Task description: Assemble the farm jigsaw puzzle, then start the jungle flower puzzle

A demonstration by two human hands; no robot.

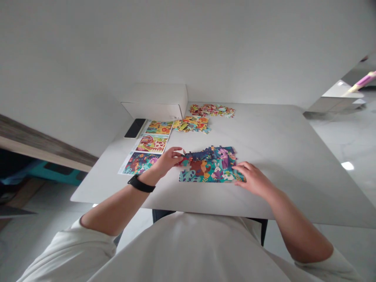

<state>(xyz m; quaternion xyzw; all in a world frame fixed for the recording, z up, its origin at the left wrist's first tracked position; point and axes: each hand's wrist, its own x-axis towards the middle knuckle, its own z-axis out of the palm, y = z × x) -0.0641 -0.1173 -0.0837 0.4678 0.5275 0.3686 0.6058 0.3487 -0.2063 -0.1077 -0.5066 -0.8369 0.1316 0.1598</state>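
Fingers (pixel 175 150) of the left hand (pixel 168 159) are pinched close together on a small piece (pixel 183 155), and they hold it right at the top left edge of the puzzle (pixel 210 169). The puzzle lies flat near the front of the white table (pixel 279 133), and most of it looks put together, with a bumpy edge along the top. The right hand (pixel 253 180) lies open and flat, with its fingertips (pixel 239 168) on the puzzle's right bottom corner; it holds nothing and seems to keep the puzzle from sliding. So the job in hand looks like fitting one piece into the left side. I think the piece has to be turned until its bumps match the gaps, then pushed down flat, while the other hand keeps the puzzle from moving. I cannot tell if the piece is already partly in. A picture sheet (pixel 147 147) with three pictures lies just left of the puzzle. Farther back are two heaps of loose pieces (pixel 192 124), a white box (pixel 157 101) and a dark phone (pixel 135 128). A black band (pixel 141 184) is on the left wrist.
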